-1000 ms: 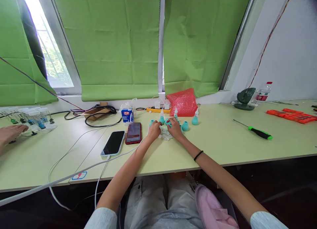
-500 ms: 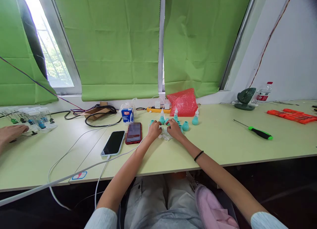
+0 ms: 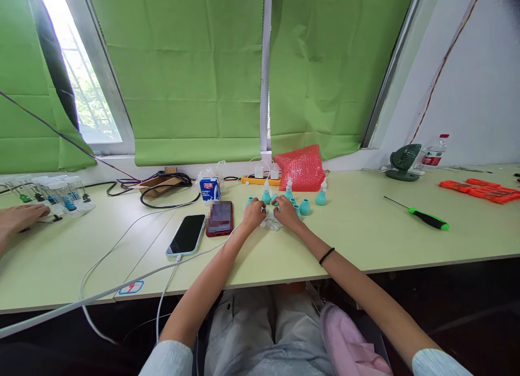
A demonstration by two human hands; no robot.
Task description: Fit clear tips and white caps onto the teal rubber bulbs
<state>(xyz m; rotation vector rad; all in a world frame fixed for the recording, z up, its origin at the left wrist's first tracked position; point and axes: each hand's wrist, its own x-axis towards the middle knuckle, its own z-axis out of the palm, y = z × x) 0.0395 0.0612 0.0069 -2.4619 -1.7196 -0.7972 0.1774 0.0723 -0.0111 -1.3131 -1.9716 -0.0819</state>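
L hand (image 3: 254, 213) & R hand (image 3: 286, 211): no marked chg. vs. 1 s ago.
Both near clear pieces (image 3: 273, 222), teal bottles (image 3: 305, 207) around, on table (image 3: 365, 224); grip, either hand: can't tell, fingertips too small. Work appears unadvanced.

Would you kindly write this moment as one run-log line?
left hand: by teal bulbs, grip unclear | right hand: by teal bulbs, grip unclear | clear plastic pieces: on table, near hands | screwdriver: on table, right
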